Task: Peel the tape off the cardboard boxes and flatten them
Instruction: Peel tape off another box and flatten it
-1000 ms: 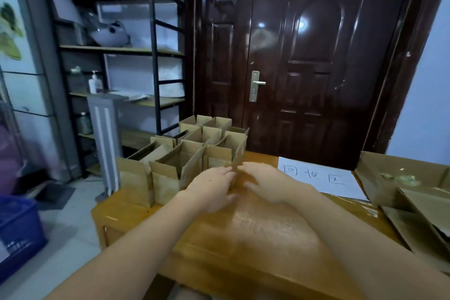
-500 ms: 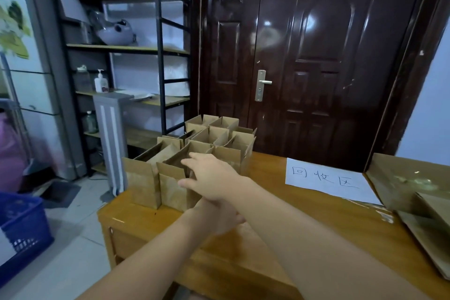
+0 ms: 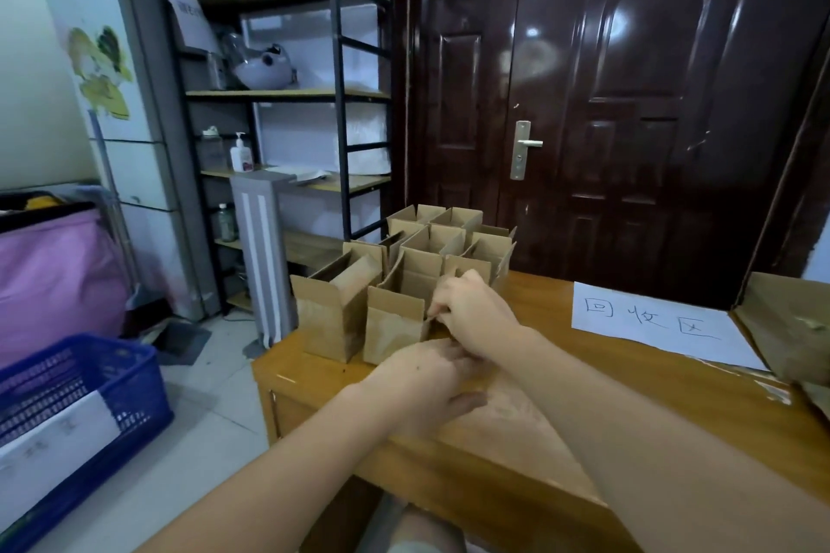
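A: Head view status?

B: Cluster of small open-topped brown cardboard boxes [image 3: 406, 278] stands upright on the far left corner of the glossy wooden table [image 3: 584, 431]. Right hand [image 3: 476, 312] is at the nearest box [image 3: 393, 328], fingers curled, pinching its upper right edge.

A: Left?

B: Left hand [image 3: 422, 377] sits low on the table just in front of that box, under the right wrist. Fingers loosely bent (can't tell if it's holding anything; fingertips are hidden).

A: Anything else on the table?

B: White paper sheet with handwritten characters [image 3: 655, 323] to the right, flattened cardboard [image 3: 790, 319] at the right edge. Blue plastic crate [image 3: 76, 409] on the floor, left.
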The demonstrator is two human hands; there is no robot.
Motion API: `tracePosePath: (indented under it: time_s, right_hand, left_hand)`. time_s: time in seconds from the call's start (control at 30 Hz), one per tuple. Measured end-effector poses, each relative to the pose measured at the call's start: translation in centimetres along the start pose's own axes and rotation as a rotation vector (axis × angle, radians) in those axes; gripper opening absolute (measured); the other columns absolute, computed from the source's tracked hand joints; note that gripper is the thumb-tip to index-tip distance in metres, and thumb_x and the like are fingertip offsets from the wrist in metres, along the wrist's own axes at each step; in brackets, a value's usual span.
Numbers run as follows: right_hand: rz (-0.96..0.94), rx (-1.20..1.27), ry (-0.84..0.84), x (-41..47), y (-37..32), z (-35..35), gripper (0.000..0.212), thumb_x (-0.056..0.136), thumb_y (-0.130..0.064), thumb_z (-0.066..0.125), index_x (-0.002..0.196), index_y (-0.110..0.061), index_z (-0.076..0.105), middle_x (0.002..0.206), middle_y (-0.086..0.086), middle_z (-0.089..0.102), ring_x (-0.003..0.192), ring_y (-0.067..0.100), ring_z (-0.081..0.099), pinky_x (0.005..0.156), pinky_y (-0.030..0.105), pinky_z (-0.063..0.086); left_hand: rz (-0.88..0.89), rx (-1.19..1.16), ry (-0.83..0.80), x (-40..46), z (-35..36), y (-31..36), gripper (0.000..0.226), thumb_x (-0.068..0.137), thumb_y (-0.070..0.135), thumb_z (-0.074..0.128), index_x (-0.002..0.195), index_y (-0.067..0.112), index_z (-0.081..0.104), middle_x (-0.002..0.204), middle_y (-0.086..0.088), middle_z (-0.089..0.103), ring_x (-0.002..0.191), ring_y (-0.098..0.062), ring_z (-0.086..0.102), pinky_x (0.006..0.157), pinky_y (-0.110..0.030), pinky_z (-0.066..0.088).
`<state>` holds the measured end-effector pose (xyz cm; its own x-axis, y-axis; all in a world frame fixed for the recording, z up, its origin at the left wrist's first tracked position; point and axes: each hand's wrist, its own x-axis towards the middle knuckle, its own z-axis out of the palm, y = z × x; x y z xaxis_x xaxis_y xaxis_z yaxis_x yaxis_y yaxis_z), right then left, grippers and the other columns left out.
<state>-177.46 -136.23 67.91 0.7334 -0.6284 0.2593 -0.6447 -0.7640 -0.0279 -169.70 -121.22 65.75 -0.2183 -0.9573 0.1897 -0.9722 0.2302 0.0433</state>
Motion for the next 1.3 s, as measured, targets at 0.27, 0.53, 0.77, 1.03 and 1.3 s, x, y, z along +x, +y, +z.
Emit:
tracePosePath:
  time_s: [0.27,0.53,0.77,1.03,1.3]
  right_hand:
    - [-0.104,0.085,0.077,-3.8,4.4,0.0,0.026,0.096,-0.007,0.058,0.109,-0.023,0.074,0.122,-0.006,0.066,0.112,0.020,0.061,0.096,0.031,0.050]
    - [-0.073,0.211,0.121,-10.9,10.6,-2.0,0.027,0.095,0.003,0.054,0.093,-0.015,0.075,0.154,0.000,0.048,0.148,0.020,0.036,0.117,0.036,0.035]
    - [0.099,0.164,0.204,-16.9,16.3,-3.7,0.021,0.099,-0.007,0.057,0.094,-0.017,0.075,0.146,-0.014,0.053,0.139,0.017,0.049,0.110,0.029,0.040]
    - [0.316,0.168,0.229,-23.7,21.3,-4.7,0.033,0.100,-0.001,0.046,0.104,-0.019,0.073,0.144,-0.009,0.059,0.141,0.014,0.045,0.109,0.029,0.039]
    - [0.580,0.391,0.494,-23.6,21.1,-7.1,0.041,0.105,-0.036,0.047,0.143,-0.021,0.057,0.140,-0.004,0.059,0.136,0.014,0.046,0.102,0.024,0.033]
  left_hand:
    - [0.081,-0.022,0.456,0.3,-3.6,-1.2,0.038,0.105,0.046,0.050,0.133,0.025,0.066,0.134,0.008,0.066,0.128,-0.006,0.054,0.116,-0.026,0.037]
    - [-0.043,-0.028,0.129,2.9,-3.2,-1.8,0.084,0.095,0.081,0.038,0.161,0.030,0.032,0.166,0.006,0.032,0.155,-0.015,0.025,0.125,-0.035,0.019]
    - [0.162,0.032,0.140,7.5,0.3,3.0,0.088,0.091,0.068,0.061,0.163,0.036,0.021,0.170,0.014,0.021,0.157,-0.011,0.018,0.125,-0.031,0.015]
    - [0.334,0.054,0.340,13.4,3.0,8.9,0.079,0.088,0.056,0.072,0.155,0.026,0.042,0.157,0.005,0.045,0.149,-0.017,0.036,0.125,-0.033,0.016]
    - [0.340,0.041,0.504,17.8,5.4,15.0,0.066,0.075,0.066,0.076,0.125,0.026,0.061,0.116,0.004,0.059,0.106,-0.019,0.053,0.098,-0.034,0.046]
